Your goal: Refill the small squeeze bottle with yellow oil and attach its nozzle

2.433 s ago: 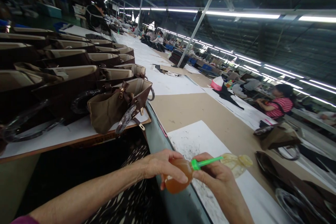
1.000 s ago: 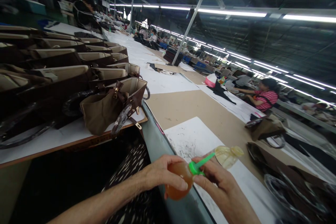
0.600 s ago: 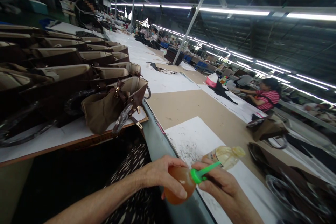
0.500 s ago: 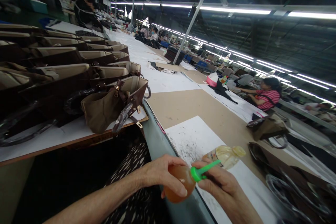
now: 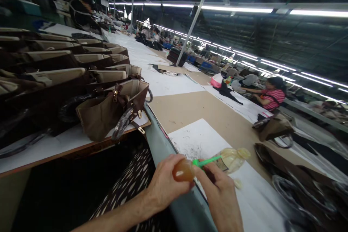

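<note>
My left hand point(image 5: 165, 185) is wrapped round a small amber squeeze bottle point(image 5: 183, 170) at the near edge of the worktable. My right hand point(image 5: 217, 192) pinches the bottle's green cap and long green nozzle point(image 5: 208, 161), which points right. Just beyond the nozzle tip a clear plastic bottle of yellowish liquid point(image 5: 231, 158) lies on a white paper sheet point(image 5: 195, 139) smeared with dark marks.
Rows of brown handbags point(image 5: 108, 110) stand on a side table point(image 5: 54, 145) to the left. More bags point(image 5: 273, 127) lie at the right of the long worktable point(image 5: 206, 110). A person in a striped red top point(image 5: 272, 92) sits across. A slanted metal pole point(image 5: 193, 21) rises mid-table.
My hands have lifted the amber bottle a little and turned it more upright, so less of it shows. The camera view has shifted slightly left.
</note>
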`<action>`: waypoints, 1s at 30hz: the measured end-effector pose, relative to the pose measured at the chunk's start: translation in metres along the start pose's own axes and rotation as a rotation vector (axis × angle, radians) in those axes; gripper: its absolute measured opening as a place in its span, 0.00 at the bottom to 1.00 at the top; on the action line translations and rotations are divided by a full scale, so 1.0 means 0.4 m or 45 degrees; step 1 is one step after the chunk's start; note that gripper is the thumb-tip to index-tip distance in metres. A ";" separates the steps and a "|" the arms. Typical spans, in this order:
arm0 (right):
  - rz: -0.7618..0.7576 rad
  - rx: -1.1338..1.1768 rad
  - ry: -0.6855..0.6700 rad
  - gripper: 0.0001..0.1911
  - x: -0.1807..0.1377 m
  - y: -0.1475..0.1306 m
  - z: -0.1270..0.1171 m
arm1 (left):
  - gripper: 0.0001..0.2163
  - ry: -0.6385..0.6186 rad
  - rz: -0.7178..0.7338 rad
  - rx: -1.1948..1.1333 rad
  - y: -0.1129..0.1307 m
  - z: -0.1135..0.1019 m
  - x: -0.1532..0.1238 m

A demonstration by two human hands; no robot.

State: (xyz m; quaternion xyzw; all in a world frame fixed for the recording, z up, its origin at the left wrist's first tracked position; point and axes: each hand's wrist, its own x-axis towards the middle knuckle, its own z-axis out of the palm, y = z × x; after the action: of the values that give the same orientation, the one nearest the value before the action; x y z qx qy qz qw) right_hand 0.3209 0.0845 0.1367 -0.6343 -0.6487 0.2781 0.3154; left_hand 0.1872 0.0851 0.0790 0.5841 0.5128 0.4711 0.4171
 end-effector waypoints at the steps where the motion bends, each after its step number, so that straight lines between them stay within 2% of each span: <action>1: 0.028 -0.024 0.040 0.19 -0.001 -0.004 0.009 | 0.22 0.045 0.039 0.045 -0.002 0.004 -0.001; 4: 0.067 -0.056 0.085 0.17 -0.007 -0.013 0.021 | 0.23 0.070 0.079 0.038 -0.010 0.008 0.000; 6: 0.054 -0.048 0.018 0.15 -0.015 -0.010 0.012 | 0.23 -0.001 0.004 -0.114 -0.013 0.001 0.004; 8: 0.037 -0.001 -0.092 0.14 -0.023 0.003 -0.011 | 0.22 -0.224 -0.155 -0.360 -0.010 -0.015 0.008; 10: 0.039 0.064 -0.185 0.19 -0.027 0.021 -0.043 | 0.22 -0.506 -0.309 -0.594 -0.004 -0.033 0.012; 12: 0.017 0.098 -0.258 0.24 -0.021 0.038 -0.075 | 0.23 -0.714 -0.390 -0.762 0.001 -0.046 0.015; 15: -0.068 0.137 -0.423 0.22 -0.003 0.053 -0.105 | 0.20 -0.905 -0.441 -0.939 0.001 -0.049 0.018; 18: -0.152 0.165 -0.541 0.21 0.013 0.051 -0.112 | 0.21 -1.009 -0.475 -1.022 -0.006 -0.040 0.021; 21: -0.233 0.124 -0.550 0.17 0.016 0.037 -0.107 | 0.22 -1.029 -0.489 -1.049 -0.006 -0.039 0.025; 24: -0.253 0.060 -0.467 0.14 0.008 0.024 -0.098 | 0.21 -0.984 -0.481 -1.019 0.002 -0.040 0.022; 26: -0.237 0.007 -0.346 0.14 0.003 0.021 -0.085 | 0.22 -0.847 -0.469 -0.927 0.008 -0.033 0.016; 30: -0.107 0.010 -0.062 0.15 -0.002 0.027 -0.040 | 0.24 -0.464 -0.424 -0.573 0.014 0.004 0.003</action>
State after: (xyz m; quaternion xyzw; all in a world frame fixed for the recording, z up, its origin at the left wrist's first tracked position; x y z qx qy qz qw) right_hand 0.3402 0.0834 0.1386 -0.5982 -0.6812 0.2828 0.3134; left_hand 0.1900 0.0856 0.0843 0.4601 0.4013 0.3857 0.6918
